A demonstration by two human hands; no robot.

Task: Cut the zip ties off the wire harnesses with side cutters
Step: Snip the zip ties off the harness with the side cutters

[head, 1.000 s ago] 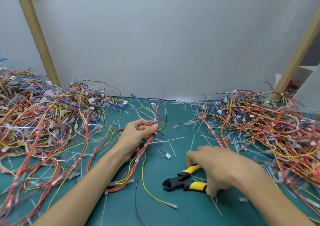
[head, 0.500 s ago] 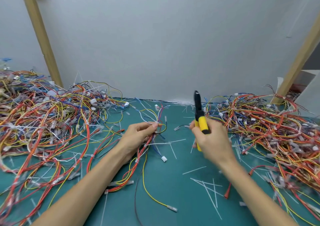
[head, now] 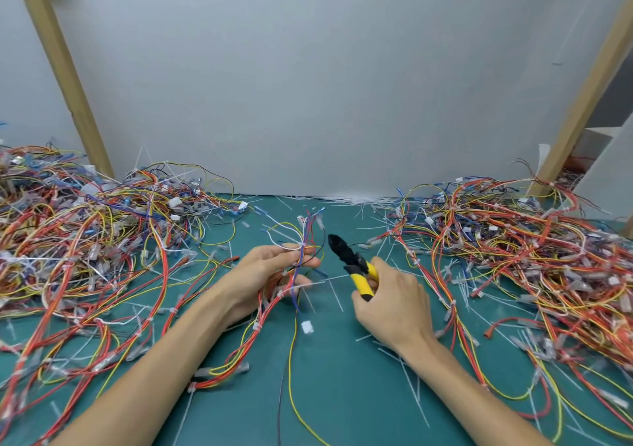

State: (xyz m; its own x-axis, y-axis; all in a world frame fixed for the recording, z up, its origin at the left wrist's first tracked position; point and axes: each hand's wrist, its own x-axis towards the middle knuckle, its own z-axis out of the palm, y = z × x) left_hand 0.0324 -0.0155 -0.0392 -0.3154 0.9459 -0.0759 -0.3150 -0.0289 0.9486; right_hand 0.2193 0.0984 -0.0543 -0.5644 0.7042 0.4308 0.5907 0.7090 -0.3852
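My left hand [head: 270, 274] holds a wire harness [head: 303, 257] of red, blue, yellow and white wires at the middle of the green mat. A white zip tie [head: 301, 245] binds the bundle just above my fingers, and another zip tie [head: 301, 287] sticks out to the right below them. My right hand [head: 390, 303] grips the yellow handles of the side cutters [head: 349, 260]. Their black jaws point up and left, a short way right of the harness, not touching it. The harness trails down past my left wrist, ending in a white connector [head: 307, 326].
Large tangled wire piles lie at left [head: 78, 240] and right [head: 534, 250] on the green cutting mat [head: 342, 394]. Cut white zip-tie scraps [head: 411, 373] litter the mat. A white backboard stands behind, flanked by two slanted wooden posts [head: 65, 75].
My right hand picked the side cutters up off the mat, raised them upright, and now has tilted the jaws left toward the harness. My left hand stayed holding the harness.
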